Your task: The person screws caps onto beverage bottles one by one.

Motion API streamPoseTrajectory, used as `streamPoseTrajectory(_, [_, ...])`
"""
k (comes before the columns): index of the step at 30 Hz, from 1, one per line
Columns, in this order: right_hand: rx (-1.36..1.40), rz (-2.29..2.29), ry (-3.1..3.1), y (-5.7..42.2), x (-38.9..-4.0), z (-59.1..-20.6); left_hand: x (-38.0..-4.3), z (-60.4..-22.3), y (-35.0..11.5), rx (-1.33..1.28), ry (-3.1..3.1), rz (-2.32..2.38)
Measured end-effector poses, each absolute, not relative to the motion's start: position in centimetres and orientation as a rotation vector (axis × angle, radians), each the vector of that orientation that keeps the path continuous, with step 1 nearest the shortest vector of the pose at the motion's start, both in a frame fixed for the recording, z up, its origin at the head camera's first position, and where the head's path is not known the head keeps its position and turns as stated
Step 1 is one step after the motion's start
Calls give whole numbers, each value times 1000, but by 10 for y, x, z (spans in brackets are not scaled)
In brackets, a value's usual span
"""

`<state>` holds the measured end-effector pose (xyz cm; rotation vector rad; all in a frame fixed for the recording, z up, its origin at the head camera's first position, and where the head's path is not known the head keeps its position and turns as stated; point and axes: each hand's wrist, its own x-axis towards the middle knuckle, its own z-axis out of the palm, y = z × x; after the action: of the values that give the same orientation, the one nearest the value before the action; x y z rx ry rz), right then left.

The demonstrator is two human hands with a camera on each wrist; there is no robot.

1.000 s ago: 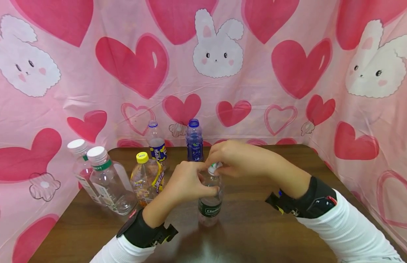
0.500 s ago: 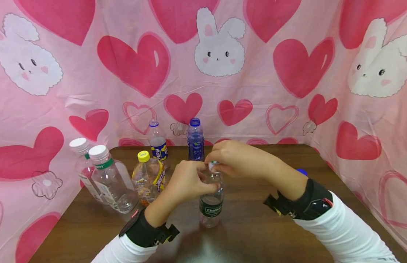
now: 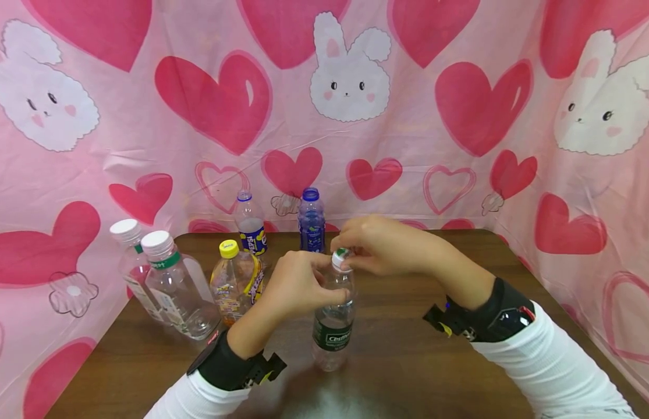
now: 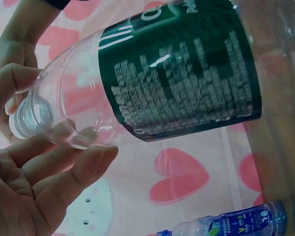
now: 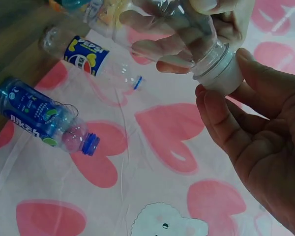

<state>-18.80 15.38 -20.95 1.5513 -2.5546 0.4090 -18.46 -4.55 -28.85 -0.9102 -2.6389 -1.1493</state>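
A clear plastic bottle (image 3: 332,343) with a dark green label stands near the middle of the table, leaning slightly. My left hand (image 3: 298,285) grips its upper part, thumb on the near side and fingers round the far side. In the left wrist view the label (image 4: 182,69) fills much of the picture, with the bottle's neck between thumb and fingers. My right hand (image 3: 382,244) pinches the white cap (image 3: 341,259) on top. The right wrist view shows thumb and fingertips on either side of that white cap (image 5: 223,76), seated at the bottle's mouth.
To the left stand two large clear bottles with white caps (image 3: 158,243) and a yellow-capped bottle (image 3: 232,285). Farther back are an uncapped Pepsi bottle (image 3: 251,224) and an uncapped blue-labelled bottle (image 3: 311,224). A pink curtain (image 3: 397,128) hangs behind the wooden table (image 3: 408,372).
The bottle's base has shifted slightly toward me and left, so it leans more. My right hand has risen a little, showing more cap. A blue round thing behind the right forearm is now hidden.
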Motion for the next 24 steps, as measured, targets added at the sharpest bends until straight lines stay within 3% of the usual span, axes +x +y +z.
streamPoseTrajectory(15, [1841, 690, -2506, 166, -192, -207, -187, -288, -51, -1032, -2708, -1347])
streamPoseTrajectory(24, [1692, 551, -2567, 165, -189, -206, -187, -286, -48, -1087, -2672, -1337])
